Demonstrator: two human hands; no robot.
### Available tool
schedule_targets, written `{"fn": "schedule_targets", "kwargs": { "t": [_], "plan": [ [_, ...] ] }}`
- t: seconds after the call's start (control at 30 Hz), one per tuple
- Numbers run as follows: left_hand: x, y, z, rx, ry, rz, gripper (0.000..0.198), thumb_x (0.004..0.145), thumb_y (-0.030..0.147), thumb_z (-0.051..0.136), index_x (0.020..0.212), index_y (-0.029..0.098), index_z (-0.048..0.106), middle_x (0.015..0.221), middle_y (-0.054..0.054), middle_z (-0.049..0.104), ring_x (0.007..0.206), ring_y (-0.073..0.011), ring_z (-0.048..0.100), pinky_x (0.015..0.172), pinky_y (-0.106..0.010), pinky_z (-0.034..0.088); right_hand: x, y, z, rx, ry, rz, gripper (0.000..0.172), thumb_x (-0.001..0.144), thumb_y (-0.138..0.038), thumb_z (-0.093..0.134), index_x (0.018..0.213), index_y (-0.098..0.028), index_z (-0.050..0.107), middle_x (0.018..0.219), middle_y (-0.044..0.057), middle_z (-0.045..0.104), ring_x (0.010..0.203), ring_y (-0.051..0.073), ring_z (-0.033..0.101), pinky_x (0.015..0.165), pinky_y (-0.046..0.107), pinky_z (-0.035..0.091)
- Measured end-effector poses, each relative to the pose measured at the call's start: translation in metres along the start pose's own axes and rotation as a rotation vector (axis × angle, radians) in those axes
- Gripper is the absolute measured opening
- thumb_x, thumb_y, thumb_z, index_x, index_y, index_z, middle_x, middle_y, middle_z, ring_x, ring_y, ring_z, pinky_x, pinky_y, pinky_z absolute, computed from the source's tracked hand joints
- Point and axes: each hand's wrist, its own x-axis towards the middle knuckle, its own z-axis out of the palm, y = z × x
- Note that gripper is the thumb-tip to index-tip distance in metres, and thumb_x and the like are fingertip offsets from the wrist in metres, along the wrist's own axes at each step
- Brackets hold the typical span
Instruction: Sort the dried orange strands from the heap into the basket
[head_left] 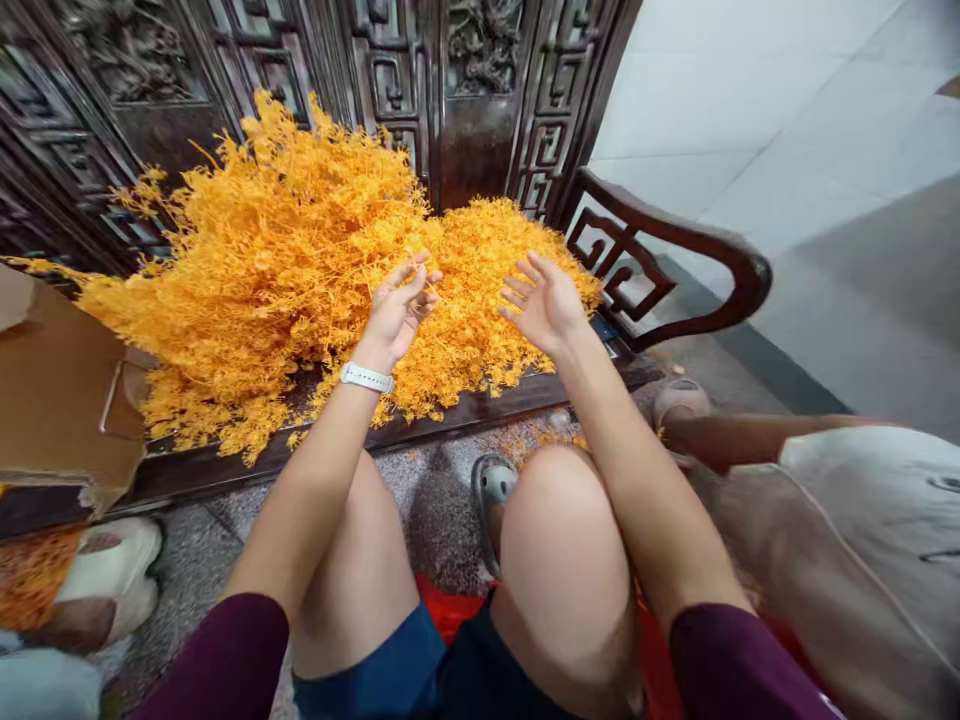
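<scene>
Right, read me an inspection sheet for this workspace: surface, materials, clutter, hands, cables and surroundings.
Surface: dark wooden bench, seat largely covered.
Job's things: yellow-orange sprigs, piled higher at picture left than at right.
Clutter: cardboard box at picture left; loose orange bits on the speckled floor.
Hands: left hand has fingers partly curled, unclear whether it holds a stem; right hand open, fingers spread.
Cables: nothing seen.
Surroundings: pale wall; another person's leg at picture right; pale shoe at picture left.
</scene>
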Motion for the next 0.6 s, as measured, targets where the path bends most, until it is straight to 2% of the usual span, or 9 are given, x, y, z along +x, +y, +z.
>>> {"fn": "schedule_targets", "kwargs": {
  "t": [0.13,0.23,0.33,0.4,0.5,0.57,0.6],
  "plan": [
    [-0.003,-0.002,0.005,-0.042,0.034,0.009,0.021,0.094,0.014,0.074,0.113,0.022,0.071,0.098,-0.001,0.079,0.072,-0.0078,0.073,0.069,-0.017,0.059,-0.017,0.000,0.007,-0.139,-0.135,-0.139,0.038,0.087,-0.051,0.076,0.112,-0.024,0.069,0.127,0.009,0.070,0.102,0.020,0.064,0.076,0.031,0.054],
    [-0.004,-0.006,0.008,-0.073,0.010,-0.004,0.021,0.093,0.013,0.073,0.111,0.023,0.070,0.099,0.000,0.078,0.071,-0.0071,0.072,0.069,-0.017,0.058,-0.027,0.005,0.017,-0.280,-0.354,-0.214,0.044,0.084,-0.053,0.082,0.115,-0.024,0.070,0.107,0.007,0.074,0.085,0.017,0.066,0.072,0.031,0.054],
    [-0.006,-0.010,0.010,-0.040,-0.055,-0.005,0.027,0.090,0.016,0.077,0.115,0.022,0.069,0.105,-0.002,0.078,0.071,-0.0073,0.071,0.069,-0.019,0.057,-0.031,0.011,0.024,-0.361,-0.459,-0.296,0.042,0.080,-0.052,0.085,0.105,-0.021,0.072,0.082,0.002,0.071,0.068,0.014,0.062,0.066,0.031,0.052],
    [-0.007,-0.014,0.012,-0.003,-0.095,0.026,0.038,0.089,0.023,0.081,0.124,0.023,0.066,0.116,-0.006,0.077,0.076,-0.0082,0.072,0.073,-0.020,0.056,-0.029,0.014,0.026,-0.332,-0.403,-0.354,0.039,0.079,-0.053,0.085,0.092,-0.019,0.070,0.072,0.000,0.068,0.063,0.012,0.060,0.064,0.030,0.050],
    [-0.010,-0.023,0.016,0.146,-0.099,0.056,0.079,0.079,0.029,0.091,0.147,0.027,0.052,0.135,-0.010,0.072,0.095,-0.0120,0.072,0.086,-0.024,0.055,-0.024,0.013,0.027,-0.188,-0.237,-0.396,0.043,0.077,-0.055,0.085,0.088,-0.019,0.065,0.071,-0.001,0.067,0.061,0.011,0.060,0.064,0.028,0.050],
    [-0.012,-0.031,0.019,0.267,-0.073,0.026,0.097,0.069,0.032,0.098,0.151,0.027,0.047,0.130,-0.011,0.074,0.103,-0.0156,0.071,0.093,-0.027,0.053,-0.023,0.012,0.027,-0.111,-0.209,-0.403,0.045,0.075,-0.054,0.087,0.090,-0.019,0.063,0.074,-0.002,0.068,0.063,0.011,0.061,0.067,0.029,0.052],
    [-0.013,-0.035,0.020,0.312,-0.084,0.002,0.093,0.067,0.037,0.099,0.146,0.023,0.053,0.121,-0.011,0.077,0.102,-0.0173,0.072,0.093,-0.029,0.053,-0.023,0.012,0.027,-0.103,-0.226,-0.406,0.046,0.074,-0.053,0.088,0.091,-0.019,0.063,0.075,-0.002,0.068,0.064,0.011,0.062,0.068,0.029,0.052]
  ]
}}
